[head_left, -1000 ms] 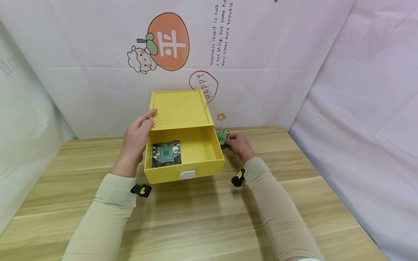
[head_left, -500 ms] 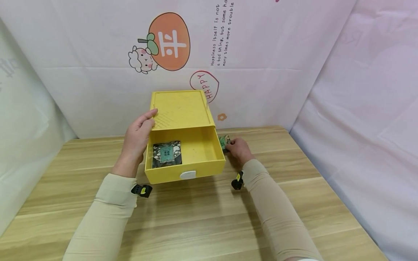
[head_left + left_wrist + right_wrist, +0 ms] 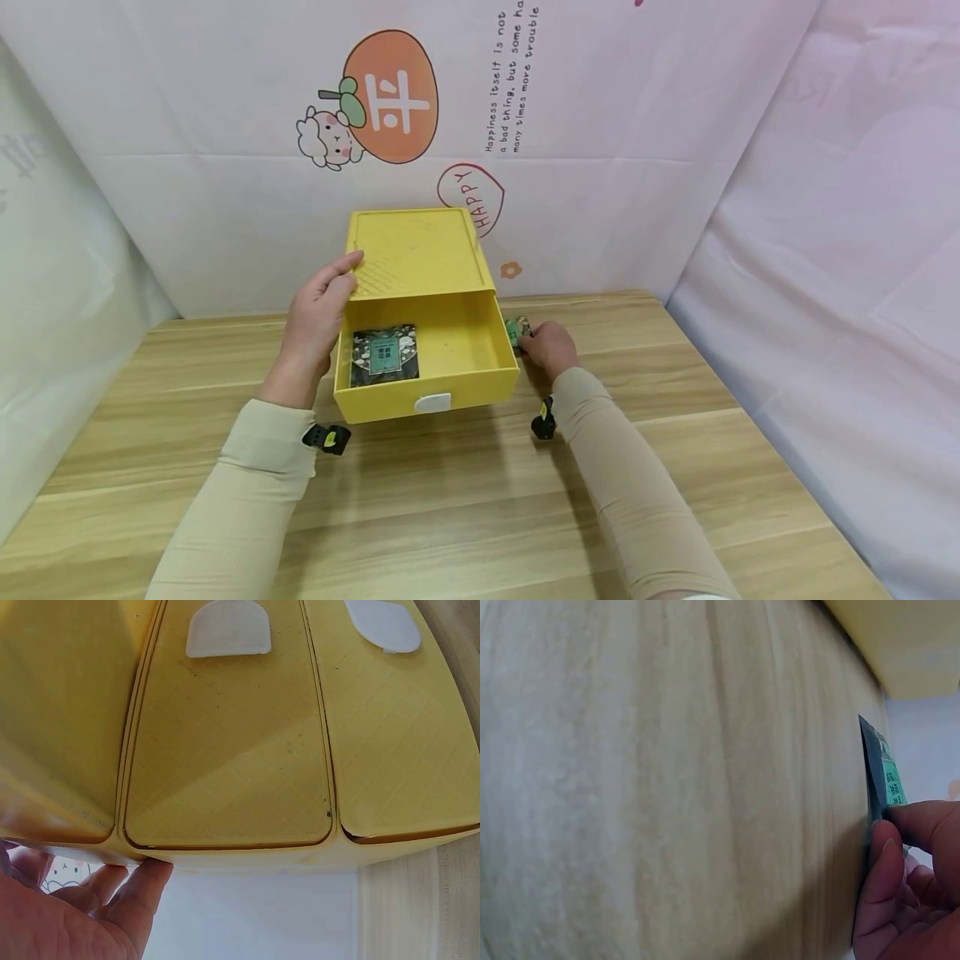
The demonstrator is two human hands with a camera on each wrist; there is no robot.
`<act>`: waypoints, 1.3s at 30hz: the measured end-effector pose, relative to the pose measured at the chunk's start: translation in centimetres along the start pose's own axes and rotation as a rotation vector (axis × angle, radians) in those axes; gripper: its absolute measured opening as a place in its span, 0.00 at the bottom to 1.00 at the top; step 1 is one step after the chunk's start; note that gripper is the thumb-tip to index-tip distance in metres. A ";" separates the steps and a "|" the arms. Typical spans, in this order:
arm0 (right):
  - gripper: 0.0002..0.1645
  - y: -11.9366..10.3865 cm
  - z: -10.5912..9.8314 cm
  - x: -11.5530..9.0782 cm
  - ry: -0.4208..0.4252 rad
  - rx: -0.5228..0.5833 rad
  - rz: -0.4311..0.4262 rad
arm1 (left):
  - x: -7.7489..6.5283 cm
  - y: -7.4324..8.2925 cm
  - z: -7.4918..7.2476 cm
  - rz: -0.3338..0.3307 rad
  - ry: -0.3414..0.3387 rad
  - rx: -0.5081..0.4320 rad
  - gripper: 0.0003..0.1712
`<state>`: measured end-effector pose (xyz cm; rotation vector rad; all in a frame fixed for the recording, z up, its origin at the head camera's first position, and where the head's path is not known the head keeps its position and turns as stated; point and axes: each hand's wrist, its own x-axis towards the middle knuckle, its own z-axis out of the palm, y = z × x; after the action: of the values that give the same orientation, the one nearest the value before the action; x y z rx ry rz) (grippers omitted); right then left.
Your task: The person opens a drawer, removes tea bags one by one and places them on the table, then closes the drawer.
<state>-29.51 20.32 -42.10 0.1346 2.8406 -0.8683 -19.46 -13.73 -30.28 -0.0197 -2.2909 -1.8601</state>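
A yellow drawer cabinet (image 3: 420,250) stands at the back of the table, its top drawer (image 3: 465,342) pulled out. Inside that drawer, at the left, lies a flat black-and-green patterned sachet (image 3: 384,356). My left hand (image 3: 311,325) grips the cabinet's top left edge, thumb on the top panel; in the left wrist view its fingers (image 3: 142,896) lie along the cabinet's side. To the right of the cabinet, my right hand (image 3: 551,346) pinches a second green-and-black sachet (image 3: 889,776) between thumb and fingers, low by the wooden tabletop. The cabinet's side hides part of this sachet in the head view.
Two lower drawers with white pull tabs (image 3: 229,630) are closed beneath the open one. The wooden table (image 3: 420,517) stretches toward me. White printed cloth (image 3: 600,167) hangs behind the cabinet and along both sides.
My right hand has lowered the pinched sachet and brought it slightly toward me beside the cabinet. The left hand keeps its grip, and the drawer stays pulled out.
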 end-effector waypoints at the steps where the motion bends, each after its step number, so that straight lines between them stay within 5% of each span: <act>1: 0.21 0.0 0.1 0.0 0.005 -0.017 0.000 | 0.0 0.0 0.0 0.000 0.001 -0.001 0.29; 13: 0.29 -0.3 0.7 0.7 0.014 -0.097 0.064 | 0.0 0.1 0.1 0.000 0.000 0.005 0.28; 39: 0.27 -0.1 0.6 0.6 0.012 0.007 0.087 | -0.1 0.2 0.1 0.001 0.004 0.015 0.29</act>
<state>-30.00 19.93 -42.65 0.2629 2.8195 -0.8629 -19.31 -13.60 -30.14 -0.0152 -2.3020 -1.8410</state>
